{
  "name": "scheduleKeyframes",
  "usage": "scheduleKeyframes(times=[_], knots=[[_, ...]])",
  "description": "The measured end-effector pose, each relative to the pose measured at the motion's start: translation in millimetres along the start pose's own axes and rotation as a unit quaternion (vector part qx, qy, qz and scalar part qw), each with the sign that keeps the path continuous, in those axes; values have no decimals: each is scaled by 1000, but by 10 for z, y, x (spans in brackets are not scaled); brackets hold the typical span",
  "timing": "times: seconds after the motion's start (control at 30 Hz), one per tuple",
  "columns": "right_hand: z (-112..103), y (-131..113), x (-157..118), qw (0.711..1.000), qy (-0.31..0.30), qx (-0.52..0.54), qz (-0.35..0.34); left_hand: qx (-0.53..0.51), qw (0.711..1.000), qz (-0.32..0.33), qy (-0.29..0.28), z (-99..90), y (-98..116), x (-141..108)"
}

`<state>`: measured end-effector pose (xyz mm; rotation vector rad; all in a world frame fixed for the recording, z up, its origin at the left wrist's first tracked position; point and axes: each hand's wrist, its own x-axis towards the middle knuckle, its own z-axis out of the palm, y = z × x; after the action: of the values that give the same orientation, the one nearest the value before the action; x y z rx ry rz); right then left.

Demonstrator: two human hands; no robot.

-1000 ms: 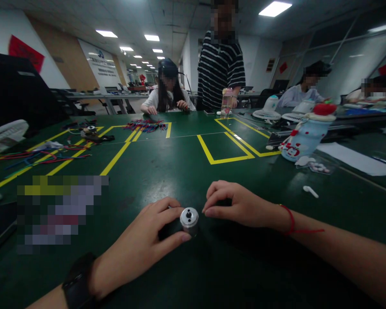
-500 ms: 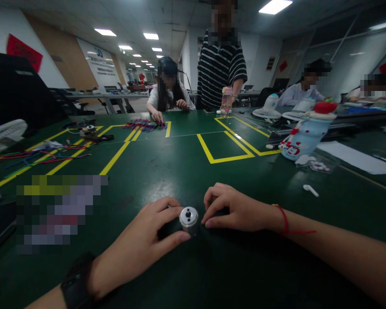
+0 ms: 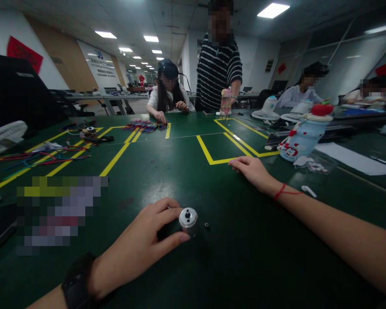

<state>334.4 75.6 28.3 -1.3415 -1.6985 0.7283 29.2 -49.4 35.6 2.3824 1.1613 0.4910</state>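
My left hand [image 3: 148, 231] curls its thumb and fingers around the side of a short silver metal cylinder [image 3: 188, 217], which looks like a small motor. It stands upright on the green table, its round top showing a dark centre and two small holes. Just right of it lies a tiny dark ring-like part [image 3: 206, 225], untouched. My right hand [image 3: 249, 168] hovers farther forward and to the right, near the yellow tape corner. Its fingers are loosely bent, and I see nothing held in them.
Coloured wires [image 3: 45, 154] lie at the left, a wire bundle [image 3: 144, 125] near a co-worker's hand [image 3: 161, 117] farther back. To the right are a blue bottle [image 3: 304, 137], a small plastic bag [image 3: 315, 164], a white earbud [image 3: 309, 191] and white paper [image 3: 357, 159].
My right hand has moved forward and right, away from the metal cylinder, uncovering the tiny ring-like part. My left hand and the cylinder have stayed in place.
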Motion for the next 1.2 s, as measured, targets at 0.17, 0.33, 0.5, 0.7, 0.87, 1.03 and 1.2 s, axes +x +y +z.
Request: scheduleKeyframes(times=[0.17, 0.33, 0.5, 0.7, 0.87, 1.03, 1.2], knots=[[13, -22, -64, 998, -43, -29, -28, 0, 1000, -2, -1, 9, 43, 21], [156, -344, -307, 987, -132, -52, -80, 4, 1000, -2, -2, -17, 39, -25], [283, -644, -573, 903, -352, -73, -235, 11, 1000, -1, 7, -43, 25, -21], [356, -680, -648, 892, -341, -98, -280, 7, 1000, -2, 1, -18, 47, 20], [301, -714, -618, 891, -351, -104, -267, 1, 1000, 2, -1, -51, 62, -20], [302, -809, -637, 893, -354, -61, -271, 3, 1000, 6, -1, -166, 112, -75], [410, -1187, -759, 937, -171, 38, -302, 8, 1000, 3, 8, -274, 142, -171]])
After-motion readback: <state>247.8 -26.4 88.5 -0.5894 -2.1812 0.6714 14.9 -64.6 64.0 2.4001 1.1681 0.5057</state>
